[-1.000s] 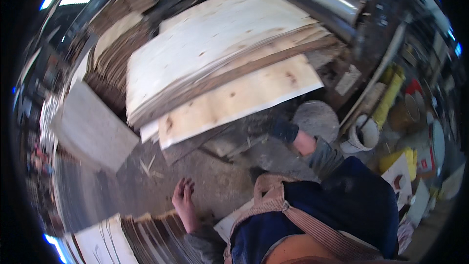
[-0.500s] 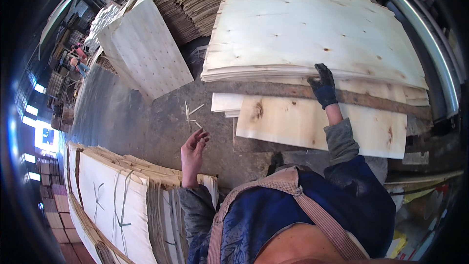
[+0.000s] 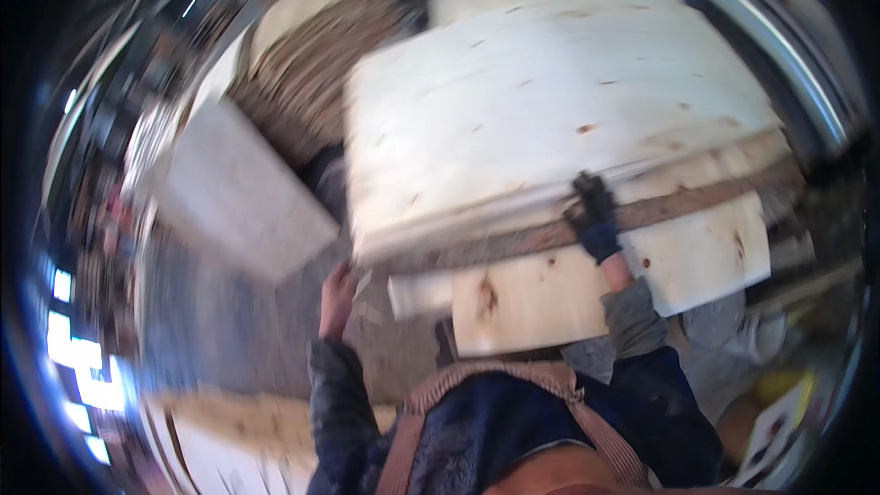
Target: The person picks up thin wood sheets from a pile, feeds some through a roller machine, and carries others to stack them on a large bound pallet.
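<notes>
A stack of pale wood veneer sheets (image 3: 550,82) with small dark knots lies in front of me. My right hand (image 3: 594,217), in a dark glove, is at the stack's near edge with thumb and fingers apart, and I see nothing held in it. My bare left hand (image 3: 338,300) is raised by the stack's near left corner. Its fingers are smeared by motion, so whether they touch the sheets is unclear. Under the near edge runs a brown bar (image 3: 513,243). Below that, another knotted veneer sheet (image 3: 532,298) juts out toward me.
A pale panel (image 3: 238,192) leans at the left, before a tall veneer pile (image 3: 321,46). Another bundle of sheets (image 3: 238,431) stands at lower left. A shiny metal roller (image 3: 761,32) runs along the far right. Concrete floor (image 3: 394,348) shows between the stacks.
My view has swung and is blurred. My left hand has moved away from me to the stack's near left corner. My right hand stays at the near edge, its fingers less far over the top sheet.
</notes>
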`<state>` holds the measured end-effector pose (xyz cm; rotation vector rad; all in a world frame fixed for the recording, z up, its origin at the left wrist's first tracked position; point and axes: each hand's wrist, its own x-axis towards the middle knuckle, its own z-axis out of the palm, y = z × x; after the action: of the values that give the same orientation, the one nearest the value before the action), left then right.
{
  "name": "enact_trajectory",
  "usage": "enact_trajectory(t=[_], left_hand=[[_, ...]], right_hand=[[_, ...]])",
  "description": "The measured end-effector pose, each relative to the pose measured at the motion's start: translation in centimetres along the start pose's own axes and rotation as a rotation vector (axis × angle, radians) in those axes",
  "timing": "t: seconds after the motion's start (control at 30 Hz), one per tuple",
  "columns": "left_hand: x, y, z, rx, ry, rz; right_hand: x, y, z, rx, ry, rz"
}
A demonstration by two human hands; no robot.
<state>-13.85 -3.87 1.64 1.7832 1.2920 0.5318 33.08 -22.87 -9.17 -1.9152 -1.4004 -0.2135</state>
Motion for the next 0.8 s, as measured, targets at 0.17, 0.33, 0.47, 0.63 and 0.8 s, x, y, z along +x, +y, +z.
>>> enact_trajectory(t=[0.17,0.33,0.47,0.63,0.8], left_hand=[[11.7,-9.8,-1.8,-0.263,0.058,0.064],[17.2,-10.1,2.2,-0.486,-0.269,-0.107],[14.9,-5.5,0.7,-0.658,-0.436,-0.162],[14.9,-5.0,-1.7,-0.609,-0.562,-0.215],[17.6,-6.0,-6.5,-0.428,-0.726,-0.163]], right_hand=[[0.3,-4.8,2.0,-0.104,-0.005,0.253],[-4.3,-13.4,2.4,-0.028,0.06,0.445],[-5.5,-20.5,3.3,0.136,0.2,0.651],[-3.5,-25.3,5.8,0.256,0.327,0.529],[1.5,-28.8,11.6,0.312,0.376,0.505]])
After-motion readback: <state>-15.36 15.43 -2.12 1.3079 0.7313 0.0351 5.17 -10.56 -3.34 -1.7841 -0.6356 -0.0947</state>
